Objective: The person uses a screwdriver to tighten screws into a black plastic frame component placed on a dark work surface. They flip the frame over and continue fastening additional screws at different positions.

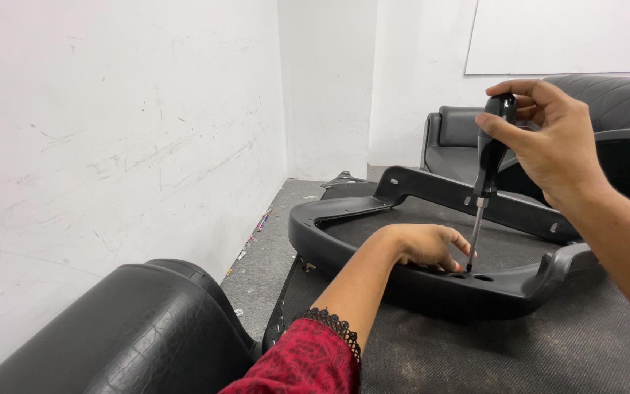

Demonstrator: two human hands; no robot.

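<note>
Right now my right hand (548, 142), in the upper right of the frame, has its fingers curled shut around the black handle of a screwdriver (487, 175), which stands nearly upright with its thin metal shaft running down toward the centre right of the picture. Its tip meets the near rail of a black plastic frame (373, 263) just beside two small holes in that rail (whether the tip sits in a screw head I cannot tell, it is too small to make out). My left hand (424, 246) rests on the same rail at the centre of the frame, fingers loosely curled and holding nothing, the fingertips (461, 244) just beside the shaft; its red sleeve (300, 365) with a black lace cuff shows at the bottom centre. The frame is a curved, open loop lying flat on a dark grey, dusty fabric surface (548, 343) that fills the lower right. At the lower left sits a black padded cushion (133, 328) with a stitched pattern, close against the scuffed white wall (111, 146) that takes up the left half of the picture. Another black padded seat part (461, 138) stands at the upper right, behind the frame, and a strip of grey floor (271, 248) with small bits of litter runs along the wall.
</note>
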